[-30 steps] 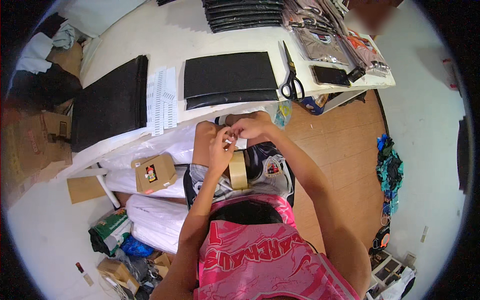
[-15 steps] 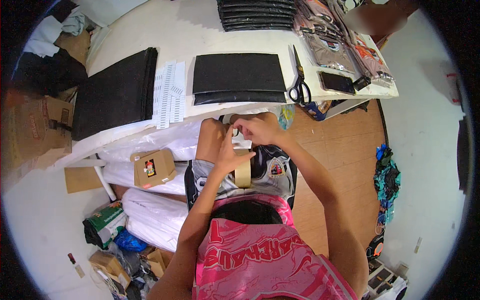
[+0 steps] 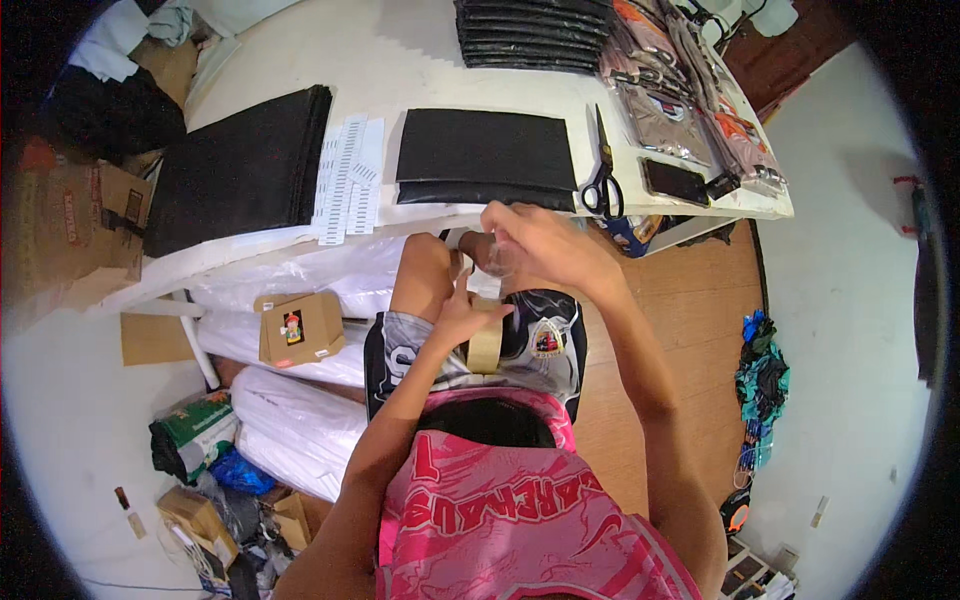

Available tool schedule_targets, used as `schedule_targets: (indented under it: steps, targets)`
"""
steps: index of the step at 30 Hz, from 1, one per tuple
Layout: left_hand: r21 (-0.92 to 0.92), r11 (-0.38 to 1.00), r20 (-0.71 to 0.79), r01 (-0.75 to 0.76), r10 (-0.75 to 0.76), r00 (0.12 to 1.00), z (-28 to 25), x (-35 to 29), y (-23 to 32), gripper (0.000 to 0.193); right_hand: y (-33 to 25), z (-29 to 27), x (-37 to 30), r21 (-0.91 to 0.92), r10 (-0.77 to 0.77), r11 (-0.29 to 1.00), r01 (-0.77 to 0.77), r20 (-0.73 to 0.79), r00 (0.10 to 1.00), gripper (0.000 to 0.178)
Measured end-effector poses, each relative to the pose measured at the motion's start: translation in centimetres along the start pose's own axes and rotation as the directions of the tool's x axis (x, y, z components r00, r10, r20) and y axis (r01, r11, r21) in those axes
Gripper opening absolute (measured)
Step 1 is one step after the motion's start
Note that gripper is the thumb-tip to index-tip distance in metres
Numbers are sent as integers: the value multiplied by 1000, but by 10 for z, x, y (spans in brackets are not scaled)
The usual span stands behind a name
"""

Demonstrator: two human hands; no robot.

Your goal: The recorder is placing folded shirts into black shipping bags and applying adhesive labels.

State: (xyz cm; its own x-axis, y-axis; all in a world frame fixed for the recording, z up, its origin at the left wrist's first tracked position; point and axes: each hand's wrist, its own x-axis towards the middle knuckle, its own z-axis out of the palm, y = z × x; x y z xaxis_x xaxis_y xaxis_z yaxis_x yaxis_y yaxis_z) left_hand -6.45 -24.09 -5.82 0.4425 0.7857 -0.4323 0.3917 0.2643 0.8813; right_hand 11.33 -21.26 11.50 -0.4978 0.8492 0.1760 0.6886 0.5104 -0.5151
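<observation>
Above my lap, my left hand (image 3: 468, 318) grips a tan roll of tape (image 3: 484, 350), its thumb reaching across the roll and its forefinger stretched away from it. My right hand (image 3: 545, 245) is raised just short of the table's front edge, fingers bent together. A thin clear strip (image 3: 500, 262), apparently tape, hangs below its fingertips toward the roll. Beyond the hands, a flat black folded plastic pouch (image 3: 485, 150) lies on the table. Large black scissors (image 3: 602, 175) rest to its right, and white label strips (image 3: 345, 190) lie to its left.
The white table (image 3: 380, 70) carries a stack of black sheets (image 3: 245, 165) at left, piled black pouches (image 3: 535, 35) at the back, bagged garments (image 3: 665, 125) and a phone (image 3: 675, 182) at right. Plastic-wrapped white rolls (image 3: 290, 420) and a small cardboard box (image 3: 300, 328) are below, left.
My right hand has moved up and right, away from my left hand, and the clear strip now shows between them. My left hand stays at the roll. The view has shifted slightly.
</observation>
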Motion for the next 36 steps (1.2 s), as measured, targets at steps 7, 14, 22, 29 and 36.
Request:
schedule_targets:
  steps: [7, 14, 22, 29, 36]
  targets:
    - [157, 863, 383, -479, 394, 835, -24, -28, -4, 107, 2, -12, -6, 30, 38, 999, -38, -11, 999, 24]
    - [453, 872, 474, -185, -60, 878, -34, 1, 33, 113, -16, -31, 0, -18, -14, 1000, 13, -39, 999, 27]
    - [202, 975, 632, 89, -199, 749, -32, 22, 8, 100, -42, -42, 10, -48, -131, 991, 126, -116, 985, 18]
    - [353, 909, 303, -224, 116, 946, -19, -21, -10, 84, -18, -33, 6, -113, -26, 993, 17, -85, 996, 18]
    - [513, 804, 168, -300, 248, 954, -17, -42, 5, 101, -20, -31, 4, -80, -42, 996, 36, -83, 996, 19]
